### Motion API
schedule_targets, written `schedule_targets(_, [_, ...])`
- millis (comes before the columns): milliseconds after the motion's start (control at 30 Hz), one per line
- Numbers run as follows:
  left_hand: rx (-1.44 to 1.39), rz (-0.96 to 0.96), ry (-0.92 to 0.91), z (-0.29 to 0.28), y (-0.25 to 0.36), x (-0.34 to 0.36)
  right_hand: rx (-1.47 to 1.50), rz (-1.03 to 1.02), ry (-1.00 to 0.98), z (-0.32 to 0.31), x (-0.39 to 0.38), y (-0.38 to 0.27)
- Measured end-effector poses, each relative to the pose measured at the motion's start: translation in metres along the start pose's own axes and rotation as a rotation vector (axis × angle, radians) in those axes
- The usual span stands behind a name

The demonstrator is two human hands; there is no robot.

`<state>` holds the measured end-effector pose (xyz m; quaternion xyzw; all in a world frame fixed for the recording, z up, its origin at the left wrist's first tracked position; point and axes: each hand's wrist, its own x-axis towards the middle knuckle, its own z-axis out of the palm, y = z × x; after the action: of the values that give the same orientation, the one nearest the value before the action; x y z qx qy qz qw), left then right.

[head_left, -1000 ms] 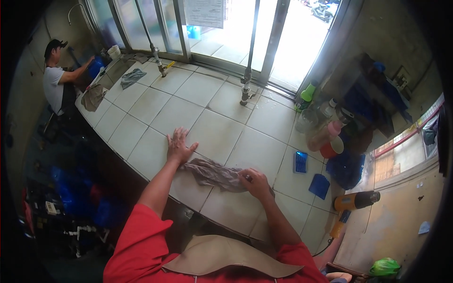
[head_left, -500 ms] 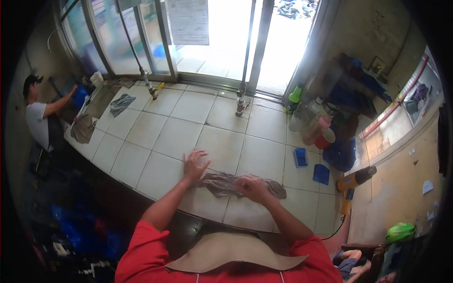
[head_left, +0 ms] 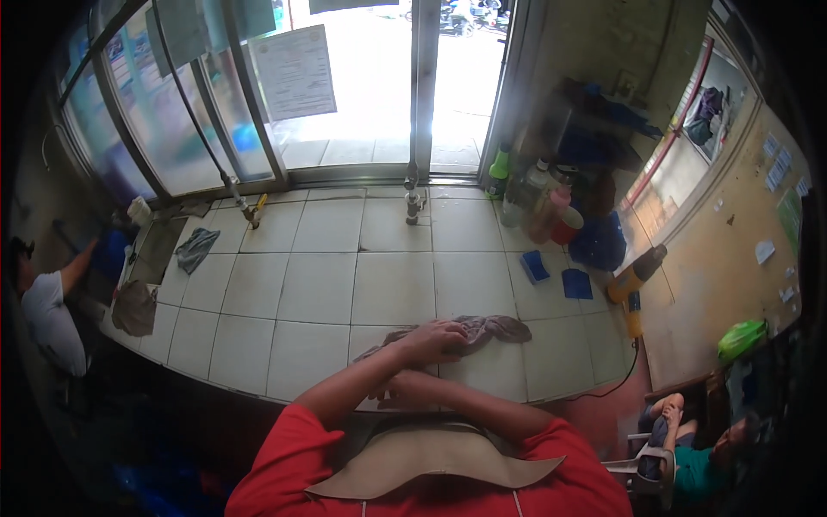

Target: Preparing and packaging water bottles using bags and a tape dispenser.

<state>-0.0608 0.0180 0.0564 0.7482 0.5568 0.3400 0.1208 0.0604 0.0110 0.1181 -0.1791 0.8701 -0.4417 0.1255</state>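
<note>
A damp-looking grey-brown cloth [head_left: 495, 329] lies bunched in a strip along the near part of the white tiled counter [head_left: 392, 289]. My left hand [head_left: 435, 341] is on the middle of it, fingers curled over the fabric. Crossing beneath my left forearm, my right hand [head_left: 393, 389] is by the counter's front edge. Its fingers point down and look apart; my left arm hides part of it, and no object shows in it.
At the right stand bottles [head_left: 538, 202], a red cup [head_left: 567, 226], a blue brush [head_left: 534, 267] and a yellow heat gun [head_left: 636, 276] with a cord. Metal pipe fittings [head_left: 412, 207] rise from the counter's back. Other cloths [head_left: 198, 250] lie left. One person [head_left: 53, 314] works left; another [head_left: 693, 465] sits right.
My left hand has moved right onto the cloth. My right hand has left the cloth and moved left and nearer, under my left forearm. The view has shifted.
</note>
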Motion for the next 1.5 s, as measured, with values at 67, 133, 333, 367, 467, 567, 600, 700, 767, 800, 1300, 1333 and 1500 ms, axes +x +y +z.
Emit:
schedule_targets(67, [0.047,0.119,0.0,0.006,-0.002,-0.001,0.078,0.036,-0.075,0.012,0.001,-0.002])
schedule_targets(133, [0.119,0.022,-0.099,0.002,0.012,0.018,0.123,0.034,-0.097,0.047,0.02,0.023])
schedule_targets(333, [0.315,-0.063,-0.265,0.009,0.038,0.03,0.356,0.045,0.065,0.074,0.049,0.053])
schedule_targets(367, [0.355,-0.066,-0.284,0.013,0.041,0.028,0.277,-0.03,0.108,0.07,0.049,0.053])
schedule_targets(467, [0.223,-0.156,-0.406,0.035,0.044,0.013,0.028,-0.253,0.207,0.052,0.047,0.052])
schedule_targets(567, [0.127,-0.197,-0.373,0.041,0.049,0.005,-0.159,-0.392,0.261,0.028,0.04,0.063])
schedule_targets(600, [-0.021,-0.233,-0.322,0.036,0.049,0.002,-0.189,-0.388,0.265,0.036,0.04,0.075])
schedule_targets(700, [-0.473,-0.351,-0.163,0.022,0.049,-0.01,-0.269,-0.379,0.263,0.071,0.067,0.107])
schedule_targets(767, [-0.468,-0.341,-0.18,0.02,0.05,-0.009,-0.318,-0.378,0.257,0.098,0.084,0.126])
schedule_targets(800, [-0.456,-0.335,-0.197,0.018,0.049,-0.009,-0.342,-0.381,0.254,0.105,0.085,0.139])
schedule_targets(1300, [-0.575,-0.321,-0.199,0.013,0.04,-0.001,-0.572,-0.087,0.148,0.105,0.071,0.135])
schedule_targets(1333, [-0.563,-0.312,-0.199,0.013,0.04,-0.001,-0.415,-0.08,0.137,0.107,0.071,0.136])
schedule_targets(1500, [-0.618,-0.303,-0.176,0.013,0.035,-0.004,-0.259,-0.06,0.122,0.103,0.068,0.125])
